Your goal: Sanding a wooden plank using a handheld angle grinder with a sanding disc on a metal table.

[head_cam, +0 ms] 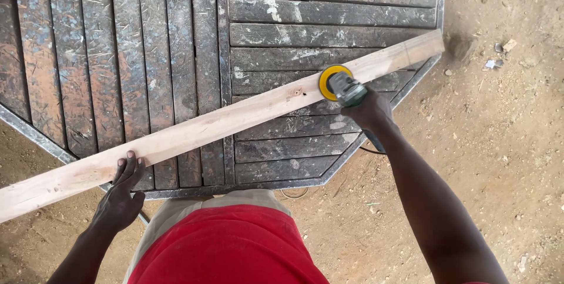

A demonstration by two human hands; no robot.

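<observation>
A long pale wooden plank (205, 126) lies diagonally across a dark slatted table (141, 49), running from the lower left to the upper right. My left hand (121, 196) presses its fingertips against the plank's near edge close to the left end. My right hand (371, 110) grips a handheld sander (346, 89) whose yellow disc (329, 78) rests on the plank's upper right part.
The table has a metal rim (329, 172) and worn, paint-flecked slats. Sandy ground (499, 143) with small stones and scraps surrounds it. A thin cable (367, 150) trails below the table's right edge. My red shirt (229, 246) fills the bottom centre.
</observation>
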